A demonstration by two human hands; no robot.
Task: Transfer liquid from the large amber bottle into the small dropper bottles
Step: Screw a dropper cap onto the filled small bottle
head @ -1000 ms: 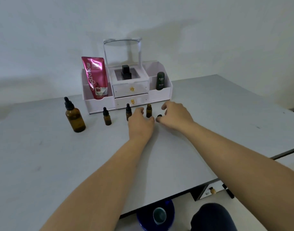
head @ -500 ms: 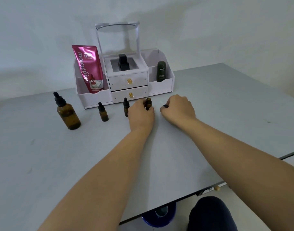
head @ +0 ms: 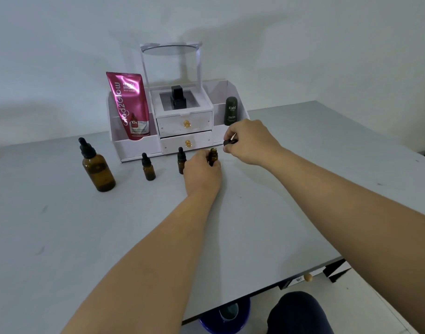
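Note:
The large amber bottle (head: 99, 171) with a black dropper cap stands at the left of the grey table (head: 62, 237). Two capped small dropper bottles (head: 148, 168) (head: 181, 160) stand to its right. My left hand (head: 201, 172) is closed around a third small amber bottle (head: 213, 155), whose neck is uncapped. Just right of it and slightly higher, my right hand (head: 250, 143) pinches that bottle's black dropper cap (head: 229, 141), with the thin glass pipette pointing up to the right.
A white cosmetics organiser (head: 182, 131) with two drawers stands behind the bottles. It holds a pink tube (head: 130, 106), a black bottle (head: 178, 97) and a dark green bottle (head: 230, 110). The table's front edge runs at lower right, with a blue bucket (head: 226, 317) below it.
My right hand has lifted up and to the right, taking the dropper cap off the small bottle. My left hand stays closed on that bottle. The camera has shifted.

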